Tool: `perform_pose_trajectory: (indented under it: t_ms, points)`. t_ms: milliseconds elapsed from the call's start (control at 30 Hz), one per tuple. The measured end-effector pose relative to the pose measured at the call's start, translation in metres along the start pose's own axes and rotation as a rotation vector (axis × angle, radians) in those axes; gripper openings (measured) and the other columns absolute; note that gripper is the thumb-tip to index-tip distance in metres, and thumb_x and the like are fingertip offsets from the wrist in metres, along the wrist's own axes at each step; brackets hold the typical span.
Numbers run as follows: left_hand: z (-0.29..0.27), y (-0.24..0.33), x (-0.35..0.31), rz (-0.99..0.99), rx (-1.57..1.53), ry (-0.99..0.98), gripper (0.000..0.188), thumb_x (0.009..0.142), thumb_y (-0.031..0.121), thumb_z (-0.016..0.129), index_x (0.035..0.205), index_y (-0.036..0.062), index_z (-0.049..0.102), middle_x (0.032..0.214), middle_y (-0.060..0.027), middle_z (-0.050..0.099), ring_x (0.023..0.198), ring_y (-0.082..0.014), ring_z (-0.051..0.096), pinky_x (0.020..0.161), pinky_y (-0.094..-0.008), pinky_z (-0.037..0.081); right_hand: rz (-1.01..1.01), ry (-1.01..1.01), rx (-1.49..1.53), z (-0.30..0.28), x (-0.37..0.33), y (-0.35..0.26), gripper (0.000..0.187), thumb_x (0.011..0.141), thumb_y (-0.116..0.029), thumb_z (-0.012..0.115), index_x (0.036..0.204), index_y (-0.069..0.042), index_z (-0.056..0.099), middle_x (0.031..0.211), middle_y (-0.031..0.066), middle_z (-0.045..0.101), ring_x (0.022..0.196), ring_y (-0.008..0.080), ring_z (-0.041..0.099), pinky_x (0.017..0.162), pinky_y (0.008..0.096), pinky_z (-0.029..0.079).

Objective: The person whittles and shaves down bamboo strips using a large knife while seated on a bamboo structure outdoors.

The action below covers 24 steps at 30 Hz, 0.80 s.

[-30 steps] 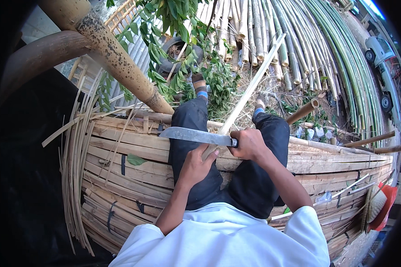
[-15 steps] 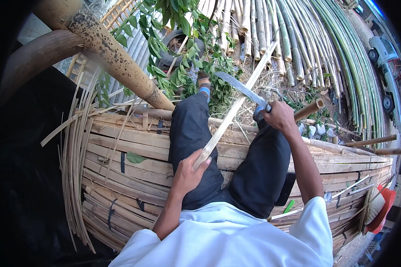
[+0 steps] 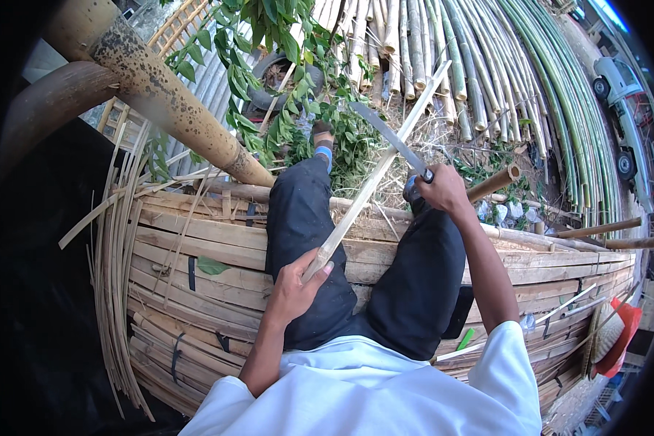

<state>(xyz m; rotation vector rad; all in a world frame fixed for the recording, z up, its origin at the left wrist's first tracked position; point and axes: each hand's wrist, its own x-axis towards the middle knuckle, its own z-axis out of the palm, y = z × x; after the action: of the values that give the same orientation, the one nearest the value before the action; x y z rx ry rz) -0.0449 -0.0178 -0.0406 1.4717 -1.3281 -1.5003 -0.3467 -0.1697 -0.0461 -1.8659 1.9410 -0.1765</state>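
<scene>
Wrapped round the near end of a long pale bamboo strip (image 3: 374,178), my left hand (image 3: 296,287) rests above my left thigh. The strip slants away from me, up and to the right, its far end by the stacked poles. In my right hand (image 3: 443,189), over my right knee, is the handle of a machete (image 3: 396,138). Its grey blade points up and left and crosses the strip past the middle of its length. Whether the edge bites into the strip I cannot tell.
Under my legs lies a bundle of split bamboo slats (image 3: 211,269), with thin strips (image 3: 112,305) at its left. A thick bamboo post (image 3: 174,94) stands front left beside leafy branches (image 3: 283,43). Bamboo poles (image 3: 479,65) lie ahead; a straw hat (image 3: 607,334) sits at right.
The whole view has shifted slightly, so the scene sits a little further left. Both hands keep their grips, and the blade still crosses the strip at nearly the same place.
</scene>
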Motion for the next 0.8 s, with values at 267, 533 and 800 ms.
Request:
perform_pose_trajectory:
  t_ms: [267, 533, 800]
  points:
    - [0.004, -0.02, -0.006, 0.079, 0.034, 0.024, 0.038, 0.093, 0.018, 0.063, 0.121, -0.0056, 0.057, 0.087, -0.0086, 0.066, 0.077, -0.008, 0.055, 0.071, -0.0261, 0.048, -0.329, -0.065, -0.197, 0.009, -0.02, -0.013, 0.026, 0.074, -0.031, 0.063, 0.082, -0.006, 0.07, 0.063, 0.0209, 0.063, 0.068, 0.0391, 0.065, 0.069, 0.0464, 0.053]
    - [-0.004, -0.015, -0.004, -0.02, -0.072, 0.0, 0.036, 0.093, 0.017, 0.062, 0.121, -0.0056, 0.057, 0.081, -0.0001, 0.059, 0.072, -0.0044, 0.046, 0.065, -0.0204, 0.042, -0.377, -0.098, -0.109, 0.016, 0.004, 0.006, 0.026, 0.074, -0.03, 0.063, 0.087, -0.008, 0.071, 0.073, 0.0218, 0.064, 0.074, 0.0388, 0.065, 0.075, 0.0468, 0.052]
    - [-0.004, -0.019, -0.013, -0.054, -0.162, -0.048, 0.035, 0.092, 0.016, 0.064, 0.12, -0.005, 0.058, 0.087, -0.0017, 0.062, 0.079, -0.005, 0.05, 0.071, -0.0213, 0.044, 0.377, 0.247, 0.63, 0.02, 0.054, 0.067, 0.037, 0.078, -0.031, 0.063, 0.072, 0.005, 0.062, 0.063, 0.0122, 0.062, 0.059, 0.0208, 0.062, 0.058, 0.0355, 0.048]
